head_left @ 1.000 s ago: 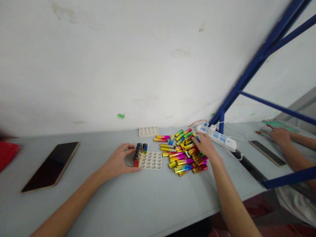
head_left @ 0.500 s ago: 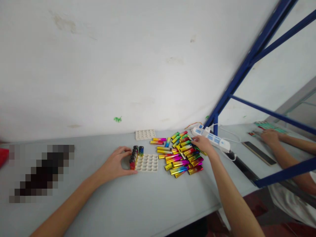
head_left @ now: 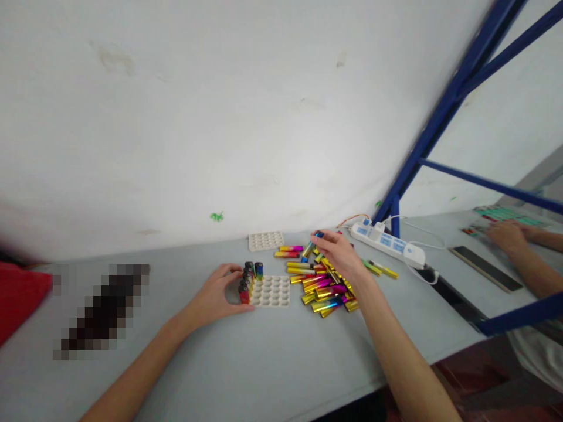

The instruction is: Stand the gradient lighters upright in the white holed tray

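My left hand [head_left: 220,293] curves around the left end of a white tray with round holes [head_left: 275,291], its thumb at the near corner and fingers at the far corner, gripping it. Several dark-topped cylinders [head_left: 247,281] stand upright in the tray's left column, and a blue one [head_left: 259,270] stands beside them. My right hand [head_left: 336,249] pinches a shiny blue-and-yellow cylinder [head_left: 311,245] above the far side of a heap of metallic multicoloured cylinders [head_left: 323,290]. The hand hides part of the heap.
A second white tray [head_left: 266,241] lies near the wall. A power strip [head_left: 387,242] with cables and a blue metal frame [head_left: 411,158] are at the right. Further right are a dark flat bar [head_left: 486,268] and another person's hands [head_left: 505,235]. Red material [head_left: 21,296] is at the left edge.
My right hand has moved left from the heap's far right side and now holds a blue-and-yellow cylinder. My left hand stays at the tray. The view has shifted slightly.
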{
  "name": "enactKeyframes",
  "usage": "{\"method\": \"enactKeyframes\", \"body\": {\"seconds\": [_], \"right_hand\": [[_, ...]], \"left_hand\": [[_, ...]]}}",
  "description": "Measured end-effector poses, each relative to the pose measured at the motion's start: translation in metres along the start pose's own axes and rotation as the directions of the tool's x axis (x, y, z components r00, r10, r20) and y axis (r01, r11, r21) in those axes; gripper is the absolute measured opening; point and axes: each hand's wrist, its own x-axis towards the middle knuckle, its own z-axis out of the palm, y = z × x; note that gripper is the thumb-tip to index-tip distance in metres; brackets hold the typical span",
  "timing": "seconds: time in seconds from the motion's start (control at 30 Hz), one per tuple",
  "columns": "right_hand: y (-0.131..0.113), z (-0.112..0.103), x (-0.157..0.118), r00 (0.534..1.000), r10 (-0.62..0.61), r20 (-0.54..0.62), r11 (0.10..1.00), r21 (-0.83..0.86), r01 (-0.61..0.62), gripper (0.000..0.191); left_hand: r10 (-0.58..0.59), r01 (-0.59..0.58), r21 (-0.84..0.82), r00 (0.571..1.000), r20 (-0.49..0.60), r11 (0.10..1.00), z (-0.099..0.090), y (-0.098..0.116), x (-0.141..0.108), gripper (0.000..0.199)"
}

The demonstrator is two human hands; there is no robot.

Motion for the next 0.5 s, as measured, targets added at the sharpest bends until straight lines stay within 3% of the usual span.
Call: {"method": "enactKeyframes", "body": {"seconds": [0.07,0.17,0.37,0.5], "right_hand": [[0.013,0.026,-0.006,0.997,0.063,0.036,0.983,0.168,-0.068,0.051],[0.029,0.053,-0.02,0.991,0.117,0.058,0.965,0.228,-0.127,0.061],[0.029,0.066,-0.039,0.971,0.153,0.182,0.973,0.146,-0.181,0.069],[0.036,0.068,-0.038,0.981,0.138,0.134,0.99,-0.049,-0.132,0.066]], "left_hand": [[-0.005,0.005,0.0,1.0,0.005,1.0,0.0,0.001,-0.001,0.071],[0.012,-0.012,-0.023,1.0,0.007,1.0,0.0,0.001,-0.003,0.069],[0.014,-0.014,-0.029,1.0,-0.01,0.999,-0.001,0.002,-0.004,0.067],[0.008,-0.009,-0.022,1.0,-0.011,1.0,-0.004,0.009,-0.004,0.067]]}}
